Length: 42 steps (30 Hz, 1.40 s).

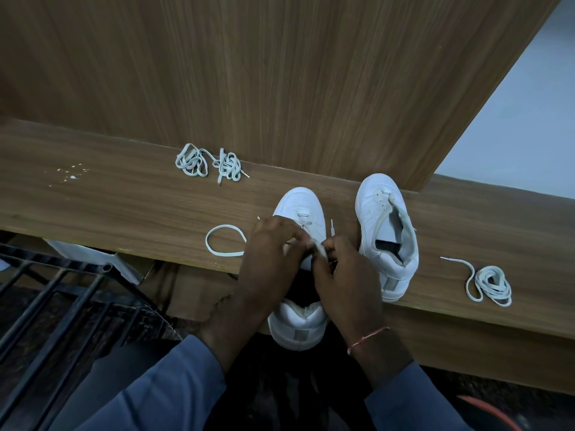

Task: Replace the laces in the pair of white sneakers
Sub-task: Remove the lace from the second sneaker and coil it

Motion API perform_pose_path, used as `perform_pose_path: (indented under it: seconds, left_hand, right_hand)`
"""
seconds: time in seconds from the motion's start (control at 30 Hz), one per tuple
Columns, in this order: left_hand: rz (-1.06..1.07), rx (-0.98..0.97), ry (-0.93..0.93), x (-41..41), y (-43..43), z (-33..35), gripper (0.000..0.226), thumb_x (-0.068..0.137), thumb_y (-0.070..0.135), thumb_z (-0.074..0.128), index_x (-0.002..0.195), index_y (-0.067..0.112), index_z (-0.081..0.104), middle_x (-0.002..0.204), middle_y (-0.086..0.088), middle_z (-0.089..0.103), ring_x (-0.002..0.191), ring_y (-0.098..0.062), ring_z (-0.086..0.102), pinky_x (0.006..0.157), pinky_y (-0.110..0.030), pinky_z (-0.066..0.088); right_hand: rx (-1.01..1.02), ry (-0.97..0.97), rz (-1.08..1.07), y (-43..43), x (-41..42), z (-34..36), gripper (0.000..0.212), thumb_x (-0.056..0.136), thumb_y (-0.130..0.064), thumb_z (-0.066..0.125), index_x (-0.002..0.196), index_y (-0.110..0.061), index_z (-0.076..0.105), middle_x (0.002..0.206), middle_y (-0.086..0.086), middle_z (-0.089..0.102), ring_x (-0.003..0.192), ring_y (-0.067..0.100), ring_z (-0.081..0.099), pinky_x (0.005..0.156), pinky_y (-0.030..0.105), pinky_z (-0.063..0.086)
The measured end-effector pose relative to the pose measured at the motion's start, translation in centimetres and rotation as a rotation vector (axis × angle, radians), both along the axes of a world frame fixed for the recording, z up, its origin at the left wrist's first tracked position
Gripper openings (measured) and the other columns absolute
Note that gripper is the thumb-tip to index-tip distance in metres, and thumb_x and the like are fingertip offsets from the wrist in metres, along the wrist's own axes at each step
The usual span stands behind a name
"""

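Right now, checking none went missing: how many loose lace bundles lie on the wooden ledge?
3. Back-left bundle and its neighbour bundle side by side; right bundle beside the unlaced sneaker. A fourth lace is in the other sneaker, under the left hand and right hand.

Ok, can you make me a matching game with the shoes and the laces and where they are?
Things:
1. tangled laces
2. coiled lace
3. open shoe
4. near shoe

Places:
A. gripped by the left hand and right hand
B. far right on the shelf
C. back left, by the wooden wall
D. standing just right of the hands

Pairs: 1-C, 2-B, 3-D, 4-A
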<state>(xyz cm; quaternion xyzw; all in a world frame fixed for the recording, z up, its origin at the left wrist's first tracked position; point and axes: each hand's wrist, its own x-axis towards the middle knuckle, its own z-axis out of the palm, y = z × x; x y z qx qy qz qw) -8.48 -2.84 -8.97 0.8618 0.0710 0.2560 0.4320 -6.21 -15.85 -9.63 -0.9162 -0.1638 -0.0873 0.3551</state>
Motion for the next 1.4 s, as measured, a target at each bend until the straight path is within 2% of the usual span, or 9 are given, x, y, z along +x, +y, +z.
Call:
perform_pose_path:
  seconds: [0.07,0.17,0.37,0.6,0.87,1.03,1.13,1.23,1.4]
  left_hand:
    - [0.215,-0.394,0.013,0.2,0.3,0.7,0.009,0.085,0.015,0.067,0.077,0.019,0.067,0.075,0.013,0.066,0.072,0.003,0.060,0.067,-0.009,0.041]
    - [0.339,-0.811,-0.016,0.4,2.5,0.9,0.004,0.091,0.015,0.063,0.089,0.012,0.062,0.082,-0.010,0.068,0.067,-0.013,0.061,0.061,-0.027,0.049]
    - [-0.029,0.125,-0.025,0.0,1.1,-0.2,0.032,0.077,0.031,0.060,0.108,0.023,0.061,0.118,-0.001,0.056,0.107,-0.021,0.053,0.091,-0.039,0.045]
    - [-0.045,0.293,0.025,0.4,0.6,-1.2,0.020,0.082,0.033,0.054,0.083,0.021,0.070,0.105,0.002,0.065,0.101,-0.020,0.054,0.086,-0.041,0.046]
    - [0.248,-0.533,0.025,-0.1,0.9,0.4,0.005,0.086,0.013,0.069,0.083,0.015,0.066,0.076,0.004,0.071,0.071,-0.003,0.067,0.065,-0.016,0.050]
    - [0.335,-0.938,-0.054,0.5,2.1,0.4,0.006,0.088,0.007,0.062,0.085,0.012,0.063,0.079,-0.015,0.069,0.067,-0.018,0.064,0.066,-0.032,0.052]
    - [0.474,-1.094,-0.130,1.0,4.0,0.1,0.006,0.094,0.004,0.053,0.099,0.004,0.056,0.077,-0.008,0.064,0.058,-0.009,0.063,0.063,-0.026,0.052]
    - [0.490,-0.910,-0.047,0.7,4.3,-0.2,0.007,0.094,0.010,0.055,0.101,0.012,0.056,0.080,0.000,0.062,0.067,-0.008,0.063,0.067,-0.024,0.048]
    - [0.114,-0.004,0.051,0.2,2.1,-0.2,0.024,0.078,0.031,0.069,0.100,0.030,0.061,0.106,0.000,0.056,0.098,-0.020,0.053,0.082,-0.031,0.042]
  right_hand:
    - [-0.004,0.011,0.003,0.0,-0.1,0.0,0.005,0.090,-0.027,0.059,0.091,-0.022,0.058,0.077,-0.004,0.068,0.073,0.020,0.065,0.067,0.040,0.052]
    - [-0.009,0.003,0.008,0.0,-0.1,0.0,0.004,0.090,-0.024,0.059,0.092,-0.021,0.059,0.080,-0.004,0.068,0.075,0.020,0.064,0.068,0.038,0.051]
    - [-0.007,0.002,0.007,0.0,0.0,0.1,0.006,0.092,-0.026,0.058,0.090,-0.021,0.058,0.078,-0.005,0.067,0.074,0.019,0.064,0.068,0.038,0.050]
    - [-0.002,-0.019,0.005,0.0,-0.1,0.0,0.013,0.094,-0.031,0.058,0.087,-0.021,0.057,0.074,-0.006,0.066,0.070,0.016,0.063,0.064,0.036,0.049]
    - [-0.034,-0.015,0.055,1.1,-0.6,0.1,0.005,0.092,-0.026,0.056,0.092,-0.021,0.056,0.081,-0.005,0.064,0.075,0.018,0.060,0.067,0.037,0.049]
    - [-0.016,-0.012,0.036,1.0,-0.6,0.2,0.006,0.092,-0.024,0.055,0.091,-0.018,0.055,0.082,-0.001,0.064,0.076,0.023,0.061,0.066,0.036,0.047]
    - [-0.017,-0.014,0.036,1.0,-0.7,0.3,0.006,0.092,-0.024,0.055,0.091,-0.018,0.056,0.082,0.000,0.064,0.076,0.025,0.060,0.066,0.035,0.045]
    - [-0.018,-0.001,0.030,1.0,-0.6,0.3,0.005,0.092,-0.024,0.054,0.091,-0.018,0.055,0.082,-0.001,0.064,0.077,0.024,0.059,0.065,0.033,0.042]
    - [-0.005,0.018,0.030,1.0,-0.6,0.2,0.010,0.094,-0.027,0.055,0.089,-0.019,0.054,0.080,-0.002,0.064,0.075,0.023,0.061,0.067,0.038,0.047]
